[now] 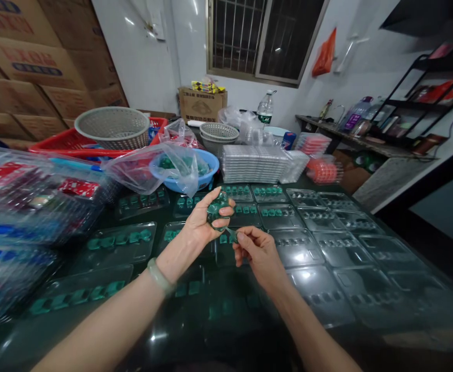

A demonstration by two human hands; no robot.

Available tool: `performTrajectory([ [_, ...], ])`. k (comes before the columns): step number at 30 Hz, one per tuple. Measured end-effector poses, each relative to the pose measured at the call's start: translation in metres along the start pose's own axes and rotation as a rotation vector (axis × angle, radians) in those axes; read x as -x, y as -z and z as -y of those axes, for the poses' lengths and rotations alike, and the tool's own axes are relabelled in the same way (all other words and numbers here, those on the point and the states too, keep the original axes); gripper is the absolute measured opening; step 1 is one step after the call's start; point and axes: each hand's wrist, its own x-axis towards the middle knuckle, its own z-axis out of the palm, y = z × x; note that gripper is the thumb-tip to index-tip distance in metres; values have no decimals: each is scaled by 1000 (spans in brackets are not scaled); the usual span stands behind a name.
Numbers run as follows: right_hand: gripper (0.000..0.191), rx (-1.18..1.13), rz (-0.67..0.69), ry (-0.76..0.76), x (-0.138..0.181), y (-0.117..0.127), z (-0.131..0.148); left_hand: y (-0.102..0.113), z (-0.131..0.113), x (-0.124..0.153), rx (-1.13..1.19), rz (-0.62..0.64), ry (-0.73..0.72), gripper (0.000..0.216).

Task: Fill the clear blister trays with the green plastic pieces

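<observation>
My left hand [201, 222], with a pale bangle [160, 276] on its wrist, is raised over the table with its fingers curled around a clump of translucent green pieces [219, 205]. Just to its right, my right hand [258, 254] pinches a small green piece [233, 234] between thumb and fingertips. The exact kind of these pieces is too small to tell. Below and around both hands lie rows of clear plastic trays. Some hold green pieces in a row of slots, like the tray [120, 253] at left; a clear tray [298, 249] at right shows no green.
A blue basin [210, 170] with green contents and a plastic bag stands behind my hands. Stacked clear trays [250, 164] are at the back. Filled packages [36, 217] pile up at left, before a red crate [56, 147] with a grey colander [112, 126].
</observation>
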Motion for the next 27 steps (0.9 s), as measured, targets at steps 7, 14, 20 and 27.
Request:
performTrajectory([
  [7,13,143,-65,3,2,7,4,-4,-3,15,-21,-2,-15,14],
  [14,20,313,-351,68,-11,52,-6,-18,0,52,-93,-39,-31,8],
  [20,22,330,-224,111,-3,35,7,-8,23,49,-730,-316,-135,30],
  [27,19,276,-103,54,6,16,12,-7,42,41,-1385,-215,-445,15],
])
